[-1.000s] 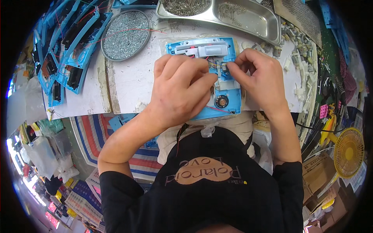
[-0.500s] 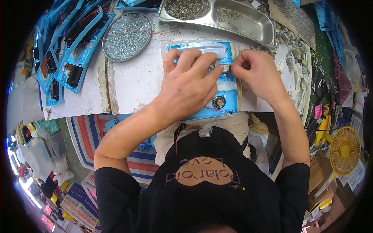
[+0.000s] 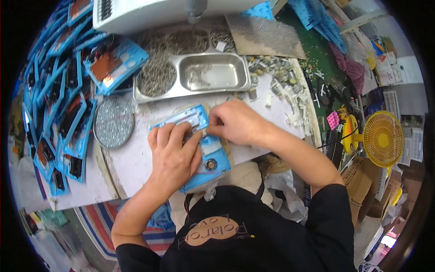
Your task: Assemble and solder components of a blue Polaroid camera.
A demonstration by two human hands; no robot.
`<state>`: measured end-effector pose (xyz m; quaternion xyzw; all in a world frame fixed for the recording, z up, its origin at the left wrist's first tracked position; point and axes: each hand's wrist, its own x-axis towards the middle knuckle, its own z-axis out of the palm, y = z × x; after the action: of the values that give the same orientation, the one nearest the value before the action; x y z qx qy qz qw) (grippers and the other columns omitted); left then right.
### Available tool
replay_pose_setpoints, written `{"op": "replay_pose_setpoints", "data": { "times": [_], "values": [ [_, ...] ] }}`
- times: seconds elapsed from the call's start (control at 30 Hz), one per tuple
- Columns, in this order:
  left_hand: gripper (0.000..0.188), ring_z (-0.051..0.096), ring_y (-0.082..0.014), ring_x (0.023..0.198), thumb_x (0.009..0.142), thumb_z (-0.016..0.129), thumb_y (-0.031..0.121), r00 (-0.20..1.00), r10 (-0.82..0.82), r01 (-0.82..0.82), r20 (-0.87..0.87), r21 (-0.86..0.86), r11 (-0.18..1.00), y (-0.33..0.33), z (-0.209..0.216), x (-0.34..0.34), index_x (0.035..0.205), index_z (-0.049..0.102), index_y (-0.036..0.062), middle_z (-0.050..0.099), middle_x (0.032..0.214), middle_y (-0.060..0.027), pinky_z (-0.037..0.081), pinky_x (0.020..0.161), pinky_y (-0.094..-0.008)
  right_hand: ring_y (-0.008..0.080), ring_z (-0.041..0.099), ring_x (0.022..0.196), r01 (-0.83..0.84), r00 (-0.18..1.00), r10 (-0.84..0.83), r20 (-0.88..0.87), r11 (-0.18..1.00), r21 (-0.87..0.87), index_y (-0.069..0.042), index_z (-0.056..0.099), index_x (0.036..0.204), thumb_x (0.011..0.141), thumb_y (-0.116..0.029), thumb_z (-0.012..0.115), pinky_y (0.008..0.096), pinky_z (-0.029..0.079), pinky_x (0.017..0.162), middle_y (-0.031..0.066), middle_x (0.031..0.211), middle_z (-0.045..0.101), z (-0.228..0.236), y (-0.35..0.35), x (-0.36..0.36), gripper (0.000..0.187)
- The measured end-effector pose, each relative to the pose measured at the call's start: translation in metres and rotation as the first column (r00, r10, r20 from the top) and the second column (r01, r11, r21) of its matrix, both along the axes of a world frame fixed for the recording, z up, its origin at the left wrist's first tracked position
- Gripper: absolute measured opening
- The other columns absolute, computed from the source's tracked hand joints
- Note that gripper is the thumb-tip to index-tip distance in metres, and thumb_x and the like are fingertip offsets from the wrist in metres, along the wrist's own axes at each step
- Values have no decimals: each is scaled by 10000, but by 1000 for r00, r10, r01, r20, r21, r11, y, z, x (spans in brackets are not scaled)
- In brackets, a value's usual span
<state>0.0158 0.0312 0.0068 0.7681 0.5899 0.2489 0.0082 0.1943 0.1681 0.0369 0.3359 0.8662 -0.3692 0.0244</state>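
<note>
A blue plastic casing [image 3: 214, 173], open side up, lies on the white table close to my body. A round dark part like a small speaker [image 3: 210, 164] is set in its near portion. Across the casing's left and middle lies my left hand [image 3: 174, 152], its fingers bent and pressing on it. My right hand [image 3: 238, 123] is closed in a pinch at the casing's right edge, close to the left fingertips. Whatever is in that pinch is too small and hidden to name.
Several blue casings with dark parts and wires [image 3: 68, 131] pile up at the left. A round dish of small metal pieces [image 3: 114, 122] stands beside them. Behind is a steel compartment tray [image 3: 213, 75]; loose light-coloured parts [image 3: 283, 90] lie right of it. A yellow fan [image 3: 383, 138] stands far right.
The whole view has shifted and turned, bringing a white machine in at the top. Both hands stay at the casing, with the right hand still pinched at its right edge.
</note>
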Motion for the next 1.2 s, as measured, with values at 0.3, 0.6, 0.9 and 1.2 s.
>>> {"op": "replay_pose_setpoints", "data": {
  "times": [0.3, 0.6, 0.9, 1.2],
  "values": [
    [412, 525, -314, 1107, 700, 766, 125, 995, -86, 87, 43, -22, 996, 6, 0, -7, 1110, 724, 103, 586, 1181, -89, 400, 953, -481, 300, 703, 706, 189, 943, -208, -261, 977, -96, 8, 715, 885, 834, -165, 734, 385, 550, 659, 168, 770, 706, -20, -23, 16, 181],
    [371, 533, -297, 1106, 705, 764, 118, 992, -72, 69, 104, 33, 997, 6, -8, -8, 1074, 732, 100, 580, 1186, -72, 417, 950, -454, 191, 679, 633, 285, 930, -309, -200, 948, -139, 9, 739, 883, 836, -155, 759, 306, 531, 622, 128, 741, 711, -19, -25, 8, 171],
    [233, 564, -273, 997, 690, 734, 138, 987, -114, 114, 116, 6, 993, 18, 3, -8, 915, 697, 86, 589, 1077, -73, 431, 887, -428, 269, 700, 665, 355, 878, -382, -287, 924, -143, -6, 692, 840, 821, -137, 755, 357, 540, 623, 153, 735, 690, -31, -37, 11, 147],
    [181, 608, -300, 928, 744, 706, 72, 948, -306, 315, 91, -107, 943, 52, 23, -21, 921, 707, 106, 614, 1075, -106, 473, 785, -417, 68, 582, 629, 598, 627, -584, -515, 785, -161, -43, 725, 932, 922, -130, 712, 239, 475, 574, -8, 751, 670, 27, 132, 111, 88]
  ]
}}
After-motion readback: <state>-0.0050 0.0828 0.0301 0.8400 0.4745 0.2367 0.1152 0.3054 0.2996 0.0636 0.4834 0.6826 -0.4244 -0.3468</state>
